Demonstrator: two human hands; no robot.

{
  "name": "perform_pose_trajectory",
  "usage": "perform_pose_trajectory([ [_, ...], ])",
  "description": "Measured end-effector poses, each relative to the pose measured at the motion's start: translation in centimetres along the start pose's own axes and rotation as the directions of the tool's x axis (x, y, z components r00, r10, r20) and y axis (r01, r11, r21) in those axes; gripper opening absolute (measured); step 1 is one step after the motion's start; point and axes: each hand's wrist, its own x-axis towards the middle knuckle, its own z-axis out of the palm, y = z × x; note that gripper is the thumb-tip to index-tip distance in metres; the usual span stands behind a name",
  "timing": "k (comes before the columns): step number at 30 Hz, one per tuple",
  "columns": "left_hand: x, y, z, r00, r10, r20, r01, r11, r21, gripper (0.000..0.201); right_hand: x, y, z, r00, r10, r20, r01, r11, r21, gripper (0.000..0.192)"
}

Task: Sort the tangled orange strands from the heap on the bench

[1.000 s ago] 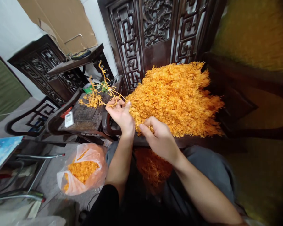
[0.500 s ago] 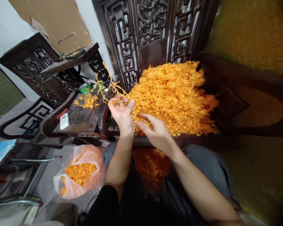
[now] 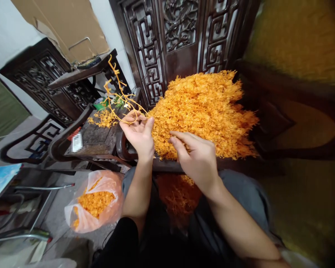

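Observation:
My left hand [image 3: 139,136] is closed round the stem of a branched orange plastic-looking sprig [image 3: 124,97], which sticks up and to the left over the side table. Its lower end lies between my thumb and fingers. My right hand [image 3: 198,156] is apart from it, to the right, with thumb and forefinger pinched together; whatever is between them is too small to make out. Behind both hands a big heap of orange sprigs [image 3: 206,111] lies on a dark carved wooden seat.
On the side table [image 3: 96,141] at left are a small orange bunch [image 3: 107,119] and green tape [image 3: 100,103]. A clear plastic bag [image 3: 115,182] of orange pieces stands on the floor. More orange sprigs [image 3: 181,197] lie between my knees. A carved chair back [image 3: 181,63] rises behind.
My left hand has moved a little left with the sprig, which leans further left. My right hand has drawn away to the right, and its fingers have closed into a pinch.

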Motion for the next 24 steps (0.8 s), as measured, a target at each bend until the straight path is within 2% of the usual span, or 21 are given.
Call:
perform_pose_trajectory([
  [2,-1.1,1.0,0.9,0.999,0.029,0.03,-0.03,0.999,0.019,0.058,0.3,0.7,0.4,0.997,0.017,-0.07,-0.017,1.0,0.006,0.021],
  [6,-3.0,1.9,2.1,0.993,0.09,0.073,-0.093,0.995,0.041,0.052,0.4,1.2,0.9,0.992,0.126,-0.03,-0.123,0.989,0.082,0.024],
  [9,-3.7,1.8,2.4,0.988,0.13,0.089,-0.137,0.988,0.077,0.049,0.7,1.8,0.8,0.949,0.282,0.14,-0.307,0.928,0.212,0.026],
  [11,-3.5,1.5,2.2,0.984,0.163,0.067,-0.17,0.979,0.116,0.047,0.9,1.7,0.2,0.909,0.324,0.262,-0.386,0.891,0.24,0.02],
  [13,-2.5,1.1,1.7,0.979,0.202,0.001,-0.199,0.963,0.184,0.046,0.8,0.9,-0.7,0.895,0.293,0.337,-0.383,0.891,0.244,0.012],
  [15,-0.8,0.6,0.7,0.965,0.248,-0.088,-0.22,0.944,0.245,0.046,0.5,-0.5,-1.9,0.881,0.177,0.438,-0.315,0.911,0.267,0.01],
  [17,1.0,0.2,-0.6,0.951,0.269,-0.156,-0.227,0.943,0.242,0.049,0.1,-1.6,-3.1,0.846,0.067,0.529,-0.257,0.921,0.294,0.01],
  [18,1.7,0.0,-1.1,0.952,0.253,-0.17,-0.215,0.953,0.212,0.052,0.1,-1.6,-3.6,0.847,0.063,0.528,-0.251,0.923,0.292,0.009],
  [20,2.5,-0.2,-2.0,0.973,0.17,-0.153,-0.153,0.981,0.117,0.058,0.7,-0.3,-4.3,0.906,0.158,0.392,-0.272,0.928,0.254,0.014],
  [22,2.6,-0.1,-2.5,0.993,0.058,-0.098,-0.056,0.998,0.024,0.063,2.5,2.6,-4.8,0.959,0.248,0.136,-0.27,0.946,0.181,0.024],
  [24,2.4,0.2,-2.6,0.998,-0.036,-0.056,0.034,0.999,-0.029,0.065,5.4,6.3,-5.3,0.977,0.191,-0.096,-0.188,0.982,0.033,0.031],
])
